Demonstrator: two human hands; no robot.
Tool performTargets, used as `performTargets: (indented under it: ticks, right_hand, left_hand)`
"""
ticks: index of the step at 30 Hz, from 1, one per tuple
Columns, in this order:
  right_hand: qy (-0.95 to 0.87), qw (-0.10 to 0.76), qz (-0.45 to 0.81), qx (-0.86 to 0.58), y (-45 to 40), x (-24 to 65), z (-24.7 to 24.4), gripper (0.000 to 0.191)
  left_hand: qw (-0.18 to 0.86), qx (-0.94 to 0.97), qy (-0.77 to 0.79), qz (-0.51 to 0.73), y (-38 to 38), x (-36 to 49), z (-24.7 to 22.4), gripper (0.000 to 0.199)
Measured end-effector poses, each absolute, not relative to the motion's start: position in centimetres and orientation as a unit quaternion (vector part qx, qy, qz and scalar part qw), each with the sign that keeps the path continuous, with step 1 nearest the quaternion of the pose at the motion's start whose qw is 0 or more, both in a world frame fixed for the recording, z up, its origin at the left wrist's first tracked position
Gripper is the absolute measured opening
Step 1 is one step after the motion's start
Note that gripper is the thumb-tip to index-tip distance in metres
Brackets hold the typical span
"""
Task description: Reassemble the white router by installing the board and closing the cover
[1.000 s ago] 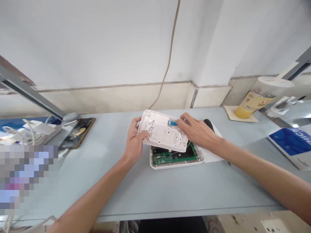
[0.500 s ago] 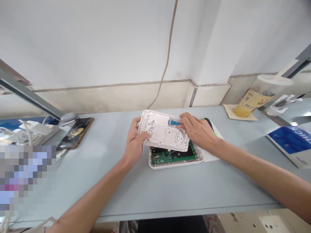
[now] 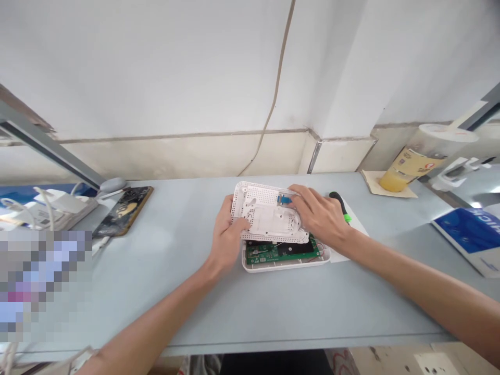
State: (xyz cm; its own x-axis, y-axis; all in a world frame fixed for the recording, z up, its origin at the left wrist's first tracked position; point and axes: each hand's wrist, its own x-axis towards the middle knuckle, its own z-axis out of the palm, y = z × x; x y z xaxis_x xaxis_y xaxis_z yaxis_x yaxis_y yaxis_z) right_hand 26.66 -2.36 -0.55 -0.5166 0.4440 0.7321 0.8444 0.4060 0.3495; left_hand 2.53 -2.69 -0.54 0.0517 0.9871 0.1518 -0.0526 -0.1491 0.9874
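the perforated white plastic lid (image 3: 260,200) is held low over the shallow white plastic base (image 3: 287,264), tilted and overlapping its far half. it looks light and fairly stiff, though the thin, holed edges could crack if twisted. the solid raised middle and the outer rim seem the safest places to take hold. the left hand (image 3: 228,234) is closed around the lid's near-left side, with its fingers (image 3: 242,224) lying across the face. the right hand (image 3: 318,219) is bent over the right end, its fingers (image 3: 297,198) just beside the blue connector (image 3: 284,199); whether it grips the connector or only presses the lid, the view does not settle. the green circuit board (image 3: 281,251) below looks more delicate, and the fine wires (image 3: 319,249) at the base's right side could snag. a screwdriver with a black-and-green handle (image 3: 339,205) lies on white paper (image 3: 353,234) just right of the base, on the pale blue bench (image 3: 156,291).
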Motion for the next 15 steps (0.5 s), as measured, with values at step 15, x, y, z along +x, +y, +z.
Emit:
performTargets:
  ticks: [15]
  right_hand:
    - [-0.788, 0.381, -0.240, -0.420, -2.6, 26.5, 1.8, 0.017]
  left_hand:
    - [0.483, 0.537, 0.395, 0.568, -1.5, 1.3, 1.8, 0.041]
